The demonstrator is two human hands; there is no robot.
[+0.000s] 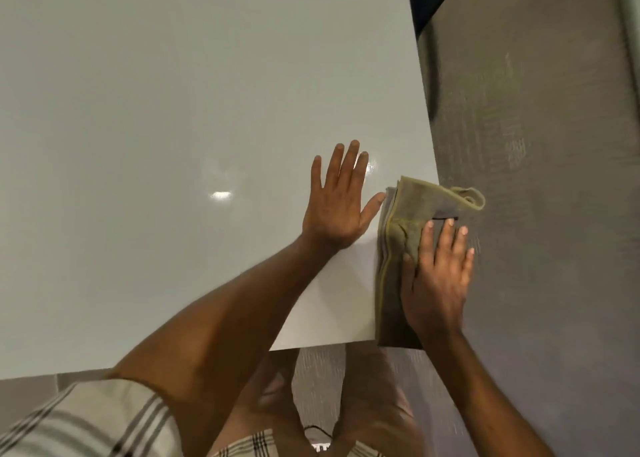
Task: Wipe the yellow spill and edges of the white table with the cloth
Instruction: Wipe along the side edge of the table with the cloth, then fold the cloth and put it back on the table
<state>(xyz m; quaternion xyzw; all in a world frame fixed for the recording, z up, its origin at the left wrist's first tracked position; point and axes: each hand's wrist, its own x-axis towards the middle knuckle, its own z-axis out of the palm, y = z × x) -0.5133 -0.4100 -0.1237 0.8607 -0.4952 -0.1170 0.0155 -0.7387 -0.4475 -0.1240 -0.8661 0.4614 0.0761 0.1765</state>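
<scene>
Table (173, 110) fills upper left and centre of frame, white, glossy, bare across most of its top. Its right edge runs from top centre down to lower right of centre; near edge runs along lower centre, meeting at a corner hidden under the cloth (408, 228). Wide open surface to the left and above the hands.

Cloth sits at the right edge, centre right of frame, folded in layers, olive-grey with yellowish stained hems. It drapes over the edge; upper corner hangs out past the table over the floor (536, 144). Yellow spill itself not visible on the top; only light glare spots near centre.

Right hand (436, 276) lies flat on the cloth, fingers extended and slightly apart, pressing it against the edge, not pinching. Left hand (341, 200) is spread flat on the table just beside the cloth, thumb tip touching or nearly touching the cloth's folded side. Left forearm crosses the near corner area.

Floor is grey, textured, right side and bottom. Dark object in upper right, unclear. Plaid shirt (86, 422) lower left; bare feet (346, 387) below the near edge.
</scene>
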